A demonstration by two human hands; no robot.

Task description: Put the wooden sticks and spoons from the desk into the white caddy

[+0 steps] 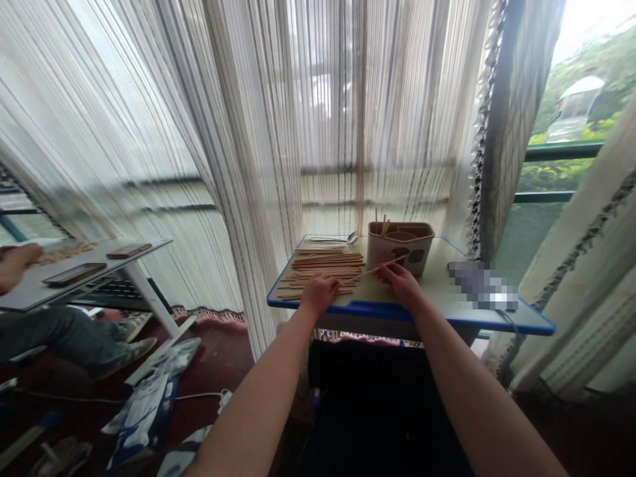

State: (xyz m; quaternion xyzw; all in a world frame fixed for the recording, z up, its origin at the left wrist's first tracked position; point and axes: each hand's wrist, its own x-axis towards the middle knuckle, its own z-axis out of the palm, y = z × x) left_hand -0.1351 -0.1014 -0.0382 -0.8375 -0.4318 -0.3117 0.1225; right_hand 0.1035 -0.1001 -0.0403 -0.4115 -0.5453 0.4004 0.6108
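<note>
My left hand (319, 292) rests with curled fingers on a spread of wooden chopsticks (325, 268) lying on a small blue-edged table (407, 311). My right hand (399, 278) pinches one thin wooden chopstick (385, 265), whose tip points up and right toward a beige compartmented holder (400, 246). The holder stands at the table's back and has a few sticks upright in it. A metal spoon (342, 239) lies behind the chopstick spread.
Striped curtains hang close behind the table, with a window and green railing at right. A blurred object (483, 285) lies on the table's right side. At left, another person's hand (17, 264) and legs sit by a grey table (74, 265). Bags and cables litter the floor.
</note>
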